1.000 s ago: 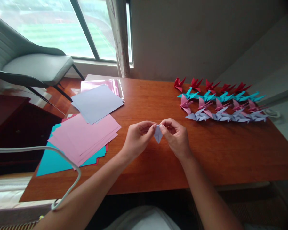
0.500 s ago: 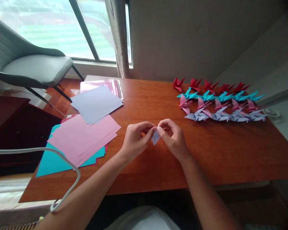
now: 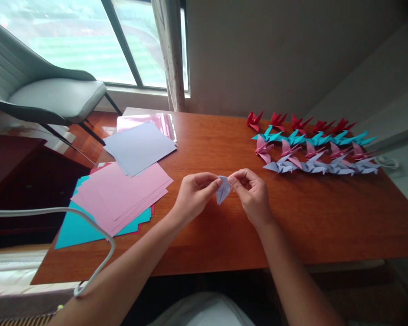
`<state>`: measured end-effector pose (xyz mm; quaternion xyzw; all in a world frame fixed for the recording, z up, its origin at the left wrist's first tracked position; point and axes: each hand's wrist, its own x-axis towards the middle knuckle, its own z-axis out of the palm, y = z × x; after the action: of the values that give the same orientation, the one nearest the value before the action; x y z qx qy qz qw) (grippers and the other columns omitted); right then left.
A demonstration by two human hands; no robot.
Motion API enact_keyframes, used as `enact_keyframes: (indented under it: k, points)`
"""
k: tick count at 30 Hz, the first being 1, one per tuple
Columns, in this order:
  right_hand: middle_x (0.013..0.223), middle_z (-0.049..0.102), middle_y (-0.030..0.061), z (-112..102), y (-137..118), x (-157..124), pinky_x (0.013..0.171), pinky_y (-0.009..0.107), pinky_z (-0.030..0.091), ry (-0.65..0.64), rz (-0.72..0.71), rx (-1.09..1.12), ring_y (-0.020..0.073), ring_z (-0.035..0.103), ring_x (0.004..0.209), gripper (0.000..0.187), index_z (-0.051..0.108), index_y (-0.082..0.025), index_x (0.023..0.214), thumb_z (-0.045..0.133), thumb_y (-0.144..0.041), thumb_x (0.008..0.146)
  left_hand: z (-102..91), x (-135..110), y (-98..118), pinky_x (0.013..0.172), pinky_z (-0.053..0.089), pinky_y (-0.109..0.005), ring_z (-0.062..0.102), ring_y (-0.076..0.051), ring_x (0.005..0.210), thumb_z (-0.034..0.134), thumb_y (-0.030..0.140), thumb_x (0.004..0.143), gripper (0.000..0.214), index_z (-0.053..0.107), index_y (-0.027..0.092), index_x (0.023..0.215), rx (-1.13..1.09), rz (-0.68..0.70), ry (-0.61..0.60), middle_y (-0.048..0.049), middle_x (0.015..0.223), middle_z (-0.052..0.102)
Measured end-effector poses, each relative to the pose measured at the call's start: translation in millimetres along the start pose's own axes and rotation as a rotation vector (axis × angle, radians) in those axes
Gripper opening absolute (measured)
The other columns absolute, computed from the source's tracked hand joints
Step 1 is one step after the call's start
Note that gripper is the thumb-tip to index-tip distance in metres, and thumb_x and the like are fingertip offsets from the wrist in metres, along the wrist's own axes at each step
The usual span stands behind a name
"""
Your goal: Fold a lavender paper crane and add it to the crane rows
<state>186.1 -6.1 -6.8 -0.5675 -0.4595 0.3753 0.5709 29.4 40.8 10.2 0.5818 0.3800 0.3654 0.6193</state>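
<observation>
A small folded piece of pale lavender paper (image 3: 223,191) hangs between my hands above the table, its pointed end downward. My left hand (image 3: 197,194) pinches its upper left edge between thumb and forefinger. On the other side, my right hand (image 3: 250,192) pinches the upper right corner the same way. The other fingers of both hands are curled in. Folded paper cranes stand in rows at the right: red cranes (image 3: 254,121) at the back, then turquoise cranes (image 3: 268,135), pink cranes (image 3: 263,149) and lavender cranes (image 3: 281,165) in front.
On the left of the wooden table (image 3: 211,244) lie lavender sheets (image 3: 141,147), pink sheets (image 3: 122,194) and turquoise sheets (image 3: 78,231), with a shiny plastic packet (image 3: 139,121) behind. A white cable (image 3: 107,235) curves near my left forearm. A chair (image 3: 54,97) stands by the window.
My hands have moved slightly apart, the right one shifting right. More of the folded lavender paper shows between them, its upper part now spread. The whole view has shifted a little.
</observation>
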Motion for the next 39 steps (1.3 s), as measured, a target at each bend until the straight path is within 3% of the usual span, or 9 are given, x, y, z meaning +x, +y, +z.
enact_keyframes:
  k: [7,13,16,22,25,29,35,39]
  points:
    - [0.076,0.062,-0.0010,-3.3,0.2,2.9,0.064,0.026,0.046,-0.099,0.043,0.027,0.0133,0.058,0.069,0.016,0.063,-0.020,0.081,0.068,-0.034,0.087,0.0,2.2,0.2,0.058,0.043,-0.022,0.059,-0.014,0.063,0.070,0.040,0.083,0.029,0.073,0.012,0.075,0.037,-0.033,0.015,-0.0034,0.068,0.070]
    - [0.077,0.065,-0.0005,-3.6,4.4,5.4,0.063,0.025,0.046,-0.026,0.060,0.080,0.0128,0.058,0.068,0.016,0.066,-0.020,0.082,0.072,-0.035,0.084,1.9,3.6,-1.3,0.066,0.047,-0.023,0.064,-0.015,0.074,0.075,0.042,0.079,0.031,0.074,0.013,0.091,-0.049,-0.091,-0.058,-0.0044,0.085,0.074]
    - [0.075,0.065,-0.0012,-2.9,4.6,6.1,0.058,0.024,0.044,0.021,0.093,0.161,0.0110,0.056,0.063,0.017,0.066,-0.020,0.084,0.074,-0.036,0.083,2.6,4.8,-2.0,0.072,0.049,-0.025,0.066,-0.017,0.077,0.079,0.041,0.074,0.031,0.074,0.014,0.089,-0.095,-0.106,-0.078,-0.0049,0.086,0.075]
    - [0.078,0.065,-0.0006,-1.7,4.1,4.6,0.061,0.024,0.048,-0.053,0.074,0.151,0.0133,0.062,0.071,0.015,0.064,-0.021,0.087,0.072,-0.033,0.084,-1.2,6.4,-1.6,0.070,0.048,-0.024,0.063,-0.014,0.073,0.084,0.037,0.070,0.028,0.072,0.015,0.082,-0.204,-0.110,0.157,-0.0035,0.081,0.073]
    - [0.092,0.067,0.0015,-1.4,3.9,2.7,0.065,0.026,0.051,-0.061,-0.003,0.031,0.0156,0.065,0.080,0.018,0.065,-0.023,0.099,0.072,-0.030,0.084,-2.8,6.2,-0.2,0.067,0.047,-0.023,0.062,-0.013,0.072,0.083,0.036,0.071,0.026,0.072,0.014,0.081,-0.197,-0.111,0.185,-0.0033,0.079,0.071]
    - [0.113,0.067,0.0037,-3.7,1.0,1.8,0.070,0.028,0.054,-0.123,-0.182,-0.155,0.0176,0.065,0.093,0.037,0.063,-0.029,0.122,0.068,-0.024,0.086,-4.2,6.4,-0.7,0.069,0.047,-0.024,0.061,-0.014,0.074,0.083,0.034,0.071,0.024,0.072,0.014,0.081,-0.185,-0.121,0.184,-0.0037,0.080,0.071]
    - [0.108,0.068,0.0043,-5.1,0.1,4.0,0.065,0.029,0.053,-0.136,-0.348,-0.342,0.0187,0.064,0.091,0.028,0.067,-0.027,0.115,0.071,-0.026,0.087,-9.0,8.0,-5.0,0.065,0.044,-0.021,0.060,-0.012,0.072,0.082,0.034,0.073,0.024,0.074,0.017,0.086,-0.208,-0.154,0.224,-0.0025,0.082,0.070]
    - [0.107,0.068,0.0061,-4.7,1.8,3.8,0.072,0.034,0.055,-0.092,-0.466,-0.489,0.0221,0.062,0.096,0.028,0.068,-0.027,0.113,0.073,-0.032,0.086,-9.0,7.8,-4.8,0.063,0.044,-0.019,0.060,-0.010,0.073,0.082,0.036,0.073,0.027,0.073,0.017,0.091,-0.294,-0.199,0.229,-0.0019,0.083,0.069]
